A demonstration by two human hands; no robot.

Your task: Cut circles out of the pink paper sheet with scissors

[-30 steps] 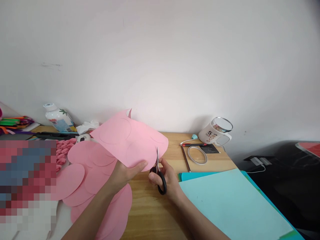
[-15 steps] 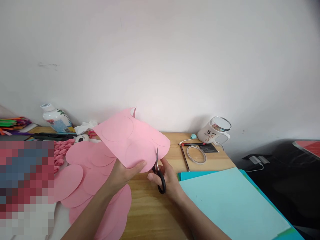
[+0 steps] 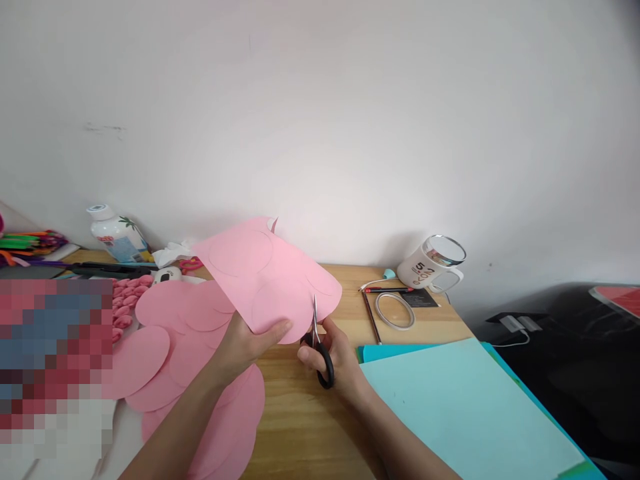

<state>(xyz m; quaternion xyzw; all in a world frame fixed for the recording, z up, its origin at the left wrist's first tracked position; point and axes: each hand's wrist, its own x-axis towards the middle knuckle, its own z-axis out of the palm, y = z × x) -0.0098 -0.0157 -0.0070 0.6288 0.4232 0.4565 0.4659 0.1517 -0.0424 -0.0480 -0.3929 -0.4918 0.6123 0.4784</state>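
My left hand (image 3: 250, 345) pinches the lower edge of a pink paper sheet (image 3: 260, 267), thumb on top. Circle outlines are drawn on the sheet, and a cut curve runs along its lower right. Black-handled scissors (image 3: 326, 363) are in my right hand (image 3: 340, 360), their blades pointing up at the cut edge and overlapping the sheet. Fingers of my right hand also touch the paper's edge behind the blades. Below and left of the sheet lies a pile of pink paper circles (image 3: 140, 360), partly hidden by my left forearm.
Light blue sheets (image 3: 450, 400) lie on the right of the wooden table (image 3: 300, 413). Behind them are a white ring (image 3: 395, 311), pens (image 3: 373, 317) and a white mug (image 3: 425, 267). A white bottle (image 3: 120, 233) and pink twisted pieces (image 3: 127, 300) are at left.
The scissor blades look a little more closed against the paper's curved edge. Both hands and the sheet stay nearly in place; the whole view has shifted slightly.
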